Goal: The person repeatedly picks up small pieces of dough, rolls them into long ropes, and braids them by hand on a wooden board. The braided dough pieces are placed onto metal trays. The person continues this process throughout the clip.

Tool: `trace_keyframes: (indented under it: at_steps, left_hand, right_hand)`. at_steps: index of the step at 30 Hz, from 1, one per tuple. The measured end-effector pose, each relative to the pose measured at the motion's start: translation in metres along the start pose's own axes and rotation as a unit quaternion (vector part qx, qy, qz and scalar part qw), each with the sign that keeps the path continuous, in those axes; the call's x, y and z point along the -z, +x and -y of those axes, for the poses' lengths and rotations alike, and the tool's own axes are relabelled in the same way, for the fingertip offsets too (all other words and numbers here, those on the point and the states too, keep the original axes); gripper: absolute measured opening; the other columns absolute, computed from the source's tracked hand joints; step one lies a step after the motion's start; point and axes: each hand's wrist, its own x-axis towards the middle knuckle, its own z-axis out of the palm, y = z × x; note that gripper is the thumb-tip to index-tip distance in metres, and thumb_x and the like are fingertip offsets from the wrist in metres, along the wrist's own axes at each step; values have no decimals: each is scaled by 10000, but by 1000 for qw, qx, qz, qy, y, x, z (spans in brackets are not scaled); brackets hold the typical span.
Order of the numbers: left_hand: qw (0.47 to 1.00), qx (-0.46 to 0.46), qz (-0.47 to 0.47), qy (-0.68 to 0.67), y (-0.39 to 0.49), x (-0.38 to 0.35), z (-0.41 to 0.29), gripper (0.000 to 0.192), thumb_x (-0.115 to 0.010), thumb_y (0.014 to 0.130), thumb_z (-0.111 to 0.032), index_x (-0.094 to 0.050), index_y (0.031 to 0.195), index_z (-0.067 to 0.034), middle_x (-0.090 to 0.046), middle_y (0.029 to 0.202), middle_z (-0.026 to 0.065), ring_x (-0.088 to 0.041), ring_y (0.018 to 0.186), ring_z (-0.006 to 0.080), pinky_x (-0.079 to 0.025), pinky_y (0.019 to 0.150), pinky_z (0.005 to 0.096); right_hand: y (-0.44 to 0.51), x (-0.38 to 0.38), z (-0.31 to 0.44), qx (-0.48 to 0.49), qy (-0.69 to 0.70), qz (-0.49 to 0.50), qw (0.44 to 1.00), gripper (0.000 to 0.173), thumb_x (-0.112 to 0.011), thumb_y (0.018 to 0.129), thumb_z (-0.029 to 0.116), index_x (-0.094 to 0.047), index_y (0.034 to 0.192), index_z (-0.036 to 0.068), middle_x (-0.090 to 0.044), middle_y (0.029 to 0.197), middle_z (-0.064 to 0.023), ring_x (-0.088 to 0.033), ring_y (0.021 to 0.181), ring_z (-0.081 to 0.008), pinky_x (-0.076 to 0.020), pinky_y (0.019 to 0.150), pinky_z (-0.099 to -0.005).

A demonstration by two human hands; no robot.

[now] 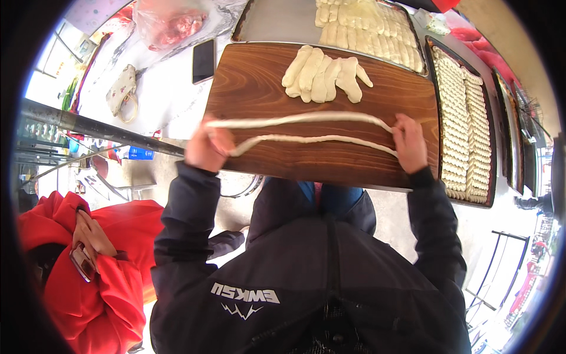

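Note:
Two long dough strands run side by side across a brown wooden board [247, 159], the far strand [300, 118] a little thicker than the near strand [305, 139]. At their left ends is my left hand [210, 144], blurred, gripping them. My right hand [409, 141] holds their right ends near the board's right edge, fingers on the dough. Beyond the strands, a row of short flattened dough pieces [323, 75] lies on the board, the pieces touching or overlapping.
Behind the board stands a metal tray [283, 26] with rows of dough pieces. A tray of twisted dough [455, 128] is at the right. A phone [204, 61], a small pouch [121, 90] and bagged meat [170, 24] lie left. A person in red [119, 265] sits lower left.

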Motion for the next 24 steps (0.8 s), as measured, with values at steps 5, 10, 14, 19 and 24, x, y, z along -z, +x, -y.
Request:
trace_keyframes:
  at_steps: [5,10,14,19,24]
  left_hand:
    - [947,-205,-212,128,7,18,-37,159,-528,1006,-168,-598,1076,-43,-620,903,61,-627,881,193,-527,915,349]
    - [935,-150,-113,301,4,64,-53,313,-595,1001,-173,-630,1229,39,-639,998,49,-569,874,158,-462,846,284]
    - [610,-147,-100,772,-22,63,-34,205,-788,866,-206,-676,852,-36,-493,778,49,-471,654,140,-409,602,298]
    - [941,-194,-108,257,-34,40,-32,273,-554,1019,-295,-611,897,-58,-622,1072,136,-594,1081,256,-459,985,417]
    - [974,31,-155,163,-13,51,-25,221,-511,1051,-223,-589,971,-33,-574,754,35,-593,720,182,-527,792,396]
  right_hand:
    - [-19,-3,15,22,-115,140,983,506,-457,971,129,-444,1474,82,-398,1541,-178,-324,1451,-373,-195,1200,-525]
    - [-36,-9,-15,42,-157,77,984,490,-463,1002,176,-438,1481,77,-417,1534,-174,-326,1446,-378,-201,1197,-523]
    - [-42,-6,-16,67,-43,52,996,425,-542,973,130,-493,1387,47,-440,1517,-192,-364,1430,-393,-244,1186,-511]
    - [-38,9,1,114,12,29,993,191,-689,877,84,-602,1040,34,-651,1267,-151,-590,1213,-350,-466,1020,-428]
    - [-23,0,-8,2,52,-26,998,79,-603,922,40,-574,993,20,-625,1230,-203,-559,1189,-393,-454,986,-427]
